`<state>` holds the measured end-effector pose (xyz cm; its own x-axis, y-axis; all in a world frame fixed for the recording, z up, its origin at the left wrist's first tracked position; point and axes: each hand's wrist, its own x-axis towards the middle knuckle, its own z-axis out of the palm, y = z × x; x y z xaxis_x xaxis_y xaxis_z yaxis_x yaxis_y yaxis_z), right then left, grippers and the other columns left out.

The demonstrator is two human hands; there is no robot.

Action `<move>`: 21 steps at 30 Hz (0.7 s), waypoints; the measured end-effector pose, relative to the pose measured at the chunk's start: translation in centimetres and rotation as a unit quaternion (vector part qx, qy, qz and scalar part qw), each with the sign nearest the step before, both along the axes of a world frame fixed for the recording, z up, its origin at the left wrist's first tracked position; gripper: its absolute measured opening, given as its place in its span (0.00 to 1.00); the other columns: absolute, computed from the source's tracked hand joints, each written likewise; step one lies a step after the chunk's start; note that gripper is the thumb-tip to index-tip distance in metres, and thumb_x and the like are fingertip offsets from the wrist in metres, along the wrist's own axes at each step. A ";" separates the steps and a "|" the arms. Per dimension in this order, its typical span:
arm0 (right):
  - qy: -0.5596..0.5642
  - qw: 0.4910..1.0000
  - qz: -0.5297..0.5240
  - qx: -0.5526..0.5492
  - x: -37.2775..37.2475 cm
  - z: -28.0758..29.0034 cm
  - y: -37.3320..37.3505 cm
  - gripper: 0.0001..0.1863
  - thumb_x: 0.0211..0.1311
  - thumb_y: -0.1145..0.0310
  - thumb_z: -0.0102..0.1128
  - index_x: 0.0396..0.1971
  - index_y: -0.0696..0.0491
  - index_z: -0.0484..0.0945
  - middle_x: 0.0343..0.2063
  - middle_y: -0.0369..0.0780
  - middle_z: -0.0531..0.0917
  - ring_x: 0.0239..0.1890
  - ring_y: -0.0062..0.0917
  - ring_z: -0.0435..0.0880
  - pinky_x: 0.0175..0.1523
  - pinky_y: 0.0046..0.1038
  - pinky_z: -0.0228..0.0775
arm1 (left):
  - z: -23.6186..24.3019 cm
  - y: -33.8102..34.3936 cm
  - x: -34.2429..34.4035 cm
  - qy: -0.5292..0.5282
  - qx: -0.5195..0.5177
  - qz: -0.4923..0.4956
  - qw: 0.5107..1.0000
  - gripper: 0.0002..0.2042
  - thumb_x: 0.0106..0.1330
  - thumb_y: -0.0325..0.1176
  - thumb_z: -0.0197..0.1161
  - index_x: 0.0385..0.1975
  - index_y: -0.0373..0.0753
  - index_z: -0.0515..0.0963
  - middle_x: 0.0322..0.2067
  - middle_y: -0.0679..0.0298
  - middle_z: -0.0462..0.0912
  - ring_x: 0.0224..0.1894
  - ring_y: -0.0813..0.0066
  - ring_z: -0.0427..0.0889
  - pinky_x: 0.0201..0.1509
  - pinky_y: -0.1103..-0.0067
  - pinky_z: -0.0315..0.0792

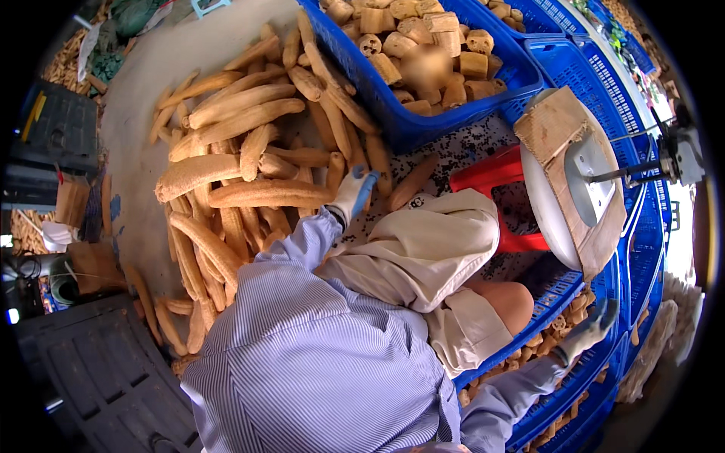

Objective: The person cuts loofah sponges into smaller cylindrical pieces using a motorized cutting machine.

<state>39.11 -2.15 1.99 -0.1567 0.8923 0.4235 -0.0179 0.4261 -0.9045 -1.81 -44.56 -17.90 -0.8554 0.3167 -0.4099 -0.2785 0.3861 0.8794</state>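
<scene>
My left hand (353, 195), in a white glove with blue fingers, is at the right edge of a heap of dried loofahs (234, 113). Its fingers are apart and lie against or just above the loofahs there; contact is hard to judge. One brown loofah (414, 181) lies on the floor just beyond that hand. Off to the right, my right hand (589, 332), also gloved, stretches over the blue crates with its fingers extended and nothing visible in them. Cut loofah pieces (536, 349) fill the crate beside it.
A blue crate (408, 134) of short loofah pieces stands ahead. To the right, a red stool (491, 172) is next to a white round basin (538, 198) carrying a wooden board (555, 124) and metal plate. A metal shaft (627, 172) reaches over it. Dark crates (98, 370) stand left.
</scene>
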 end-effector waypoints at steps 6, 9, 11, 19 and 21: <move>-0.080 0.986 -0.053 -0.139 -5.5 -4.3 -11.6 0.23 0.65 0.71 0.64 0.59 0.61 0.74 0.53 0.42 0.79 0.51 0.31 0.78 0.57 0.32 0.70 | -7.2 0.7 -8.9 0.002 -0.265 -0.025 0.964 0.33 0.66 0.57 0.57 0.70 0.54 0.62 0.74 0.42 0.46 0.75 0.35 0.42 0.77 0.56 0.47; -0.049 0.971 -0.026 -0.233 -3.0 -7.9 -12.3 0.22 0.66 0.72 0.62 0.59 0.57 0.72 0.47 0.40 0.81 0.44 0.29 0.80 0.50 0.33 0.74 | -8.0 2.8 -11.5 -0.046 -0.365 -0.079 0.927 0.32 0.66 0.61 0.54 0.70 0.64 0.62 0.76 0.43 0.39 0.77 0.37 0.31 0.76 0.46 0.37; -0.015 0.970 0.017 -0.241 -3.3 -8.1 -13.0 0.24 0.65 0.75 0.61 0.61 0.57 0.71 0.47 0.43 0.82 0.44 0.29 0.82 0.50 0.34 0.77 | -9.2 2.9 -12.8 -0.063 -0.422 -0.124 0.896 0.31 0.67 0.62 0.54 0.70 0.64 0.62 0.76 0.48 0.41 0.77 0.37 0.32 0.76 0.46 0.36; -0.145 0.965 -0.036 -0.214 -2.5 -6.3 -14.0 0.27 0.62 0.80 0.61 0.63 0.59 0.70 0.53 0.45 0.80 0.50 0.31 0.82 0.55 0.33 0.76 | -10.3 0.9 -14.4 0.028 -0.481 -0.230 0.846 0.27 0.68 0.54 0.57 0.66 0.58 0.68 0.70 0.54 0.61 0.74 0.46 0.50 0.75 0.47 0.44; -0.192 0.972 -0.025 -0.136 -4.9 -5.1 -13.6 0.27 0.62 0.80 0.61 0.63 0.59 0.71 0.53 0.45 0.80 0.50 0.31 0.81 0.56 0.32 0.75 | -9.6 -0.5 -13.7 0.066 -0.443 -0.191 0.873 0.24 0.67 0.50 0.59 0.62 0.56 0.71 0.64 0.54 0.70 0.70 0.49 0.62 0.73 0.50 0.52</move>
<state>34.22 -15.75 -3.07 -0.2098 0.9735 0.0906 0.3571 0.1626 -0.9198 -15.47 -45.10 -27.49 -0.8153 0.1976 -0.5442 0.1007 0.9740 0.2027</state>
